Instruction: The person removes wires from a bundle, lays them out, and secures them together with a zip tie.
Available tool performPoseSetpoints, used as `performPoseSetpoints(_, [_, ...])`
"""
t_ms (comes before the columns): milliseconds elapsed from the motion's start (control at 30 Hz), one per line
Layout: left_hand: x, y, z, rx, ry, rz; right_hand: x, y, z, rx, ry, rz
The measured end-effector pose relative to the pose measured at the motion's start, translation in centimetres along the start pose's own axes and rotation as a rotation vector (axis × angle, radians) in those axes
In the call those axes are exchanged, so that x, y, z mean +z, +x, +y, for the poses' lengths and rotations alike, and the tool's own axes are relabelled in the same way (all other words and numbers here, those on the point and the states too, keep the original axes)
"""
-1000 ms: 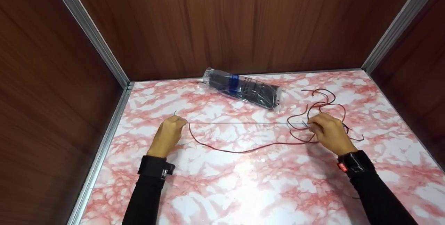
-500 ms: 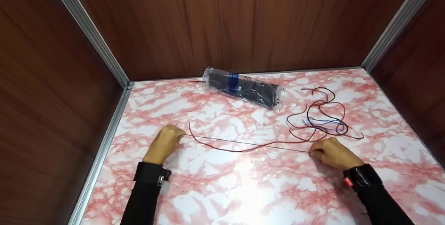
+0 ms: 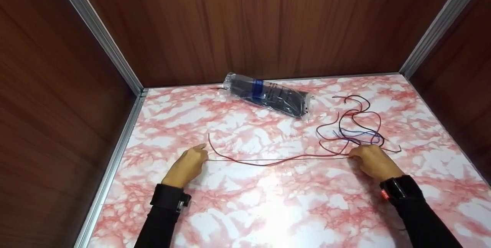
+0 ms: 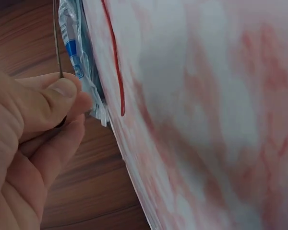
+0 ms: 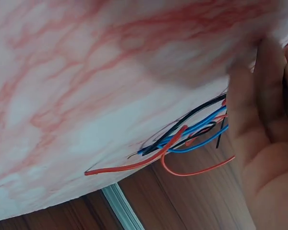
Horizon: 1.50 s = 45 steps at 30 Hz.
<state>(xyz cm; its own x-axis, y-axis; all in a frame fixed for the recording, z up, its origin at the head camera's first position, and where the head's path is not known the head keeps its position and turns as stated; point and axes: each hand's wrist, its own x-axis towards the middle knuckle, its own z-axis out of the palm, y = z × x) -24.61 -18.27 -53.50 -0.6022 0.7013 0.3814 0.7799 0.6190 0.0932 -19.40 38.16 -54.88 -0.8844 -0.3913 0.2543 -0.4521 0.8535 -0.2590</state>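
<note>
A thin dark wire [image 3: 276, 159] stretches nearly straight between my two hands, just above the table. My left hand [image 3: 188, 165] pinches its left end; in the left wrist view the dark wire [image 4: 57, 43] runs up from between thumb and fingertip. Near the tangle at the right, my right hand [image 3: 378, 163] pinches the other end. The right wrist view shows this right hand [image 5: 266, 129] at the edge, its grip mostly hidden. A long red wire [image 3: 257, 165] lies curved on the table, crossing the held wire's line.
Red, black and blue wires [image 3: 360, 135] lie tangled beyond my right hand. A clear plastic bag [image 3: 268, 96] with dark contents and a blue band rests near the back wall. Brown wood panels [image 3: 261, 25] with metal edging enclose the marbled table [image 3: 238, 209].
Both hands have come toward me with the dark wire stretched between them, the right also shifting rightward. The blue wires in the tangle, mostly covered by the right hand before, now show.
</note>
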Motion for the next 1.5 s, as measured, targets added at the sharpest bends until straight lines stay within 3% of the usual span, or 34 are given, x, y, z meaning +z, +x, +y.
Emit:
performPoseSetpoints(67, [0.3, 0.2, 0.0, 0.033, 0.001, -0.011, 0.1, -0.2, 0.1, -0.002, -0.013, 0.014])
performPoseSetpoints(133, [0.6, 0.4, -0.1, 0.027, 0.015, -0.019, 0.3, -0.5, 0.2, -0.013, -0.034, 0.037])
performPoseSetpoints(333, [1.4, 0.7, -0.2, -0.079, 0.081, -0.019, 1.1, -0.5, 0.0, -0.03, -0.115, 0.115])
performPoseSetpoints(467, [1.9, 1.0, -0.2, -0.136, 0.038, -0.042, 1.6, 0.1, -0.1, -0.03, -0.136, 0.142])
performPoseSetpoints(567, [2.2, 1.4, -0.1, -0.142, -0.011, -0.039, 1.8, 0.6, -0.1, -0.053, -0.142, 0.161])
performPoseSetpoints(767, [2.7, 2.1, 0.2, -0.083, -0.021, 0.001, 1.8, 1.2, -0.4, -0.08, -0.111, 0.187])
performPoseSetpoints(1000, [2.4, 3.3, 1.0, -0.053, 0.001, -0.013, 1.3, 2.0, -1.4, -0.141, -0.054, 0.194])
performPoseSetpoints(1100, [2.9, 4.4, 2.3, 0.003, 0.012, -0.011, 1.3, 2.1, -2.1, -0.18, -0.028, 0.149])
performPoseSetpoints(1233, [4.0, 6.5, 4.6, 0.124, 0.017, 0.002, 1.6, 2.3, -3.1, -0.22, -0.019, 0.076])
performPoseSetpoints(1333, [4.6, 7.8, 6.0, 0.205, 0.052, -0.032, 2.0, 2.4, -3.6, -0.232, -0.047, 0.043])
performPoseSetpoints(1500, [5.6, 8.5, 6.6, 0.236, 0.115, -0.083, 2.4, 2.2, -3.8, -0.234, -0.1, 0.034])
